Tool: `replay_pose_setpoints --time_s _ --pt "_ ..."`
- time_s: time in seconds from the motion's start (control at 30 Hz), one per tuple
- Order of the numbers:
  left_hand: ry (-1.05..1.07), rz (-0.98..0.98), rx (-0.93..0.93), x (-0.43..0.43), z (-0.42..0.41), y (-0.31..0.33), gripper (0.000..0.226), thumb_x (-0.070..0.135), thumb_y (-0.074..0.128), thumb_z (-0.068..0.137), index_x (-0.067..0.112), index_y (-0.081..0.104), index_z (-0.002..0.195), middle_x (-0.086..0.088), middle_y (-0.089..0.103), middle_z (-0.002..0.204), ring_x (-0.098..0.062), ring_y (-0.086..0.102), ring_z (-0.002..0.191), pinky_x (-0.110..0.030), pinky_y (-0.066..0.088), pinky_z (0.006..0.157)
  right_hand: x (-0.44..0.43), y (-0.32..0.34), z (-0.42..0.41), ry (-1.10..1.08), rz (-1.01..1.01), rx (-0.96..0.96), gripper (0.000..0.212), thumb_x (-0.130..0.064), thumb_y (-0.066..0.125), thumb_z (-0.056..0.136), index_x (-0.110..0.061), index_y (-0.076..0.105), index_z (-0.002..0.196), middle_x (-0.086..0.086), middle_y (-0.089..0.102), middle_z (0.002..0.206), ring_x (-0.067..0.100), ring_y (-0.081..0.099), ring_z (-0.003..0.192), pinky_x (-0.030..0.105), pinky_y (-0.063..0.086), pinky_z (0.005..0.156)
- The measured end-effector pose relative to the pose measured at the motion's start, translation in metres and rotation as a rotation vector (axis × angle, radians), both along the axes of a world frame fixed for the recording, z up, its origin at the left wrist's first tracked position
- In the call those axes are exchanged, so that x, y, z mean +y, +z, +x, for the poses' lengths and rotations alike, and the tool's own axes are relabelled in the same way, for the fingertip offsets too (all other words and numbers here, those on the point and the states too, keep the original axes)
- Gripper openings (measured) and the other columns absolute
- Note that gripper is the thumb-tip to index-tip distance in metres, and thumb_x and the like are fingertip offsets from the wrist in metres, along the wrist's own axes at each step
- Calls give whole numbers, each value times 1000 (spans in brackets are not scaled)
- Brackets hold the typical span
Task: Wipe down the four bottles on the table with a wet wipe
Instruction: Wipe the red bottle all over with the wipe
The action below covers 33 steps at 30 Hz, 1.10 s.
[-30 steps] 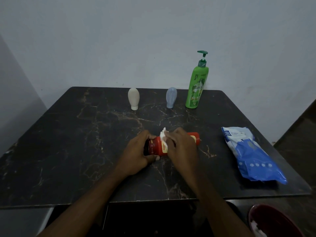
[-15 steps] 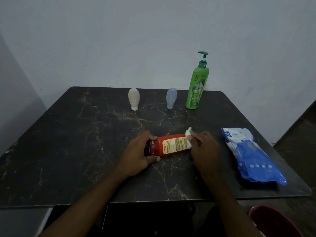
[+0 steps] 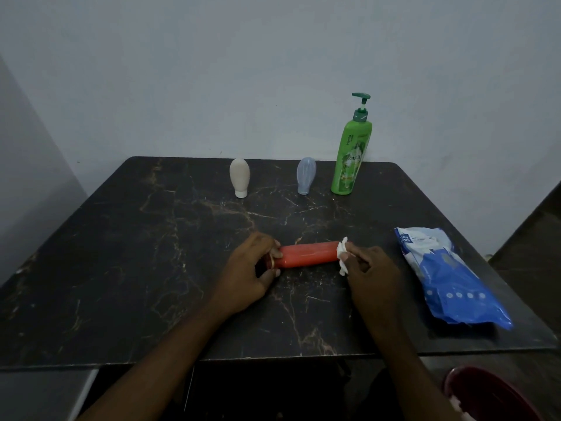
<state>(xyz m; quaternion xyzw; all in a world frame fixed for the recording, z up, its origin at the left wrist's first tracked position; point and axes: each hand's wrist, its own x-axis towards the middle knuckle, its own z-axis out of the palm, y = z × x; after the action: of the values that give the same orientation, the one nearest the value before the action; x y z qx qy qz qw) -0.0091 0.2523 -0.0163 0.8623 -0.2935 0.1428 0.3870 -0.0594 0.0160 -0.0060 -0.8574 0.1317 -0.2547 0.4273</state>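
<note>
A blue-and-white soft packet (image 3: 449,278) lies flat near the right edge of the dark, veined table (image 3: 121,268), its white end turned toward the far side (the print on it is too small to read). A plain pale wall (image 3: 212,71) rises behind. Below the table's near right corner sits a dark red round container (image 3: 491,399), with something white inside.
</note>
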Motion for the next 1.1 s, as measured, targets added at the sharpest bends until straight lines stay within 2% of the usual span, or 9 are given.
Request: replay_pose_setpoints --time_s 0.13,0.2,0.27,0.43,0.63,0.77,0.83,0.97,1.1 --pt "20 -26 63 1 3 -2 38 27 88 73 26 62 101 14 63 120 -2 60 111 -21 47 93 8 -2 3 18 -25 -5 6 -23 64 92 -22 69 88 -1 62 86 4 58 74 18 43 68" --pt "31 -37 103 0 2 -3 41 36 89 71 26 63 102 14 65 121 0 61 111 -19 48 93 20 -7 5 73 -87 5 13 -19 61 93 -19 73 98 0 65 94 10 61 84 20 41 75" --pt "54 -30 136 -2 2 -2 43 40 88 72 27 65 106 15 67 118 3 61 109 -18 49 90 39 -13 5 141 -189 16 22 -17 58 94 -17 70 112 -2 62 103 6 56 87 10 35 75" --pt "109 39 194 -1 2 0 66 50 84 73 29 62 132 19 62 124 2 57 110 -13 41 90 68 -14 -2 315 -290 -46 27 -13 57 92 -15 67 117 -5 56 97 5 55 74 16 46 68" --pt "68 82 206 2 4 3 76 51 85 71 27 59 138 13 63 126 1 56 110 -9 39 92 31 -12 9 267 -379 43 25 -21 53 97 -23 66 118 -3 60 101 0 50 77 10 36 68" --pt "67 90 224 2 5 4 76 50 84 73 27 57 140 15 62 124 3 55 108 -7 36 88 -19 -5 25 91 -264 148 23 -25 53 98 -15 69 111 8 62 102 17 60 89 30 47 81" --pt "68 92 229 2 5 4 76 50 84 73 27 57 140 16 61 124 5 53 106 -5 36 87 -26 -7 29 83 -311 214 27 -25 50 99 -14 66 119 8 61 112 15 58 95 26 45 84" --pt "82 108 237 1 6 4 77 50 85 72 28 56 140 15 59 126 4 52 108 -5 35 87 14 -9 24 72 -276 127 22 -20 49 99 -14 67 110 3 59 102 8 55 83 12 31 63" --pt "100 108 232 1 7 1 76 48 87 71 28 57 139 15 61 130 3 54 112 -3 35 90 71 -9 2 265 -346 20 23 -21 50 97 -17 66 114 -3 54 102 8 54 78 20 46 69"
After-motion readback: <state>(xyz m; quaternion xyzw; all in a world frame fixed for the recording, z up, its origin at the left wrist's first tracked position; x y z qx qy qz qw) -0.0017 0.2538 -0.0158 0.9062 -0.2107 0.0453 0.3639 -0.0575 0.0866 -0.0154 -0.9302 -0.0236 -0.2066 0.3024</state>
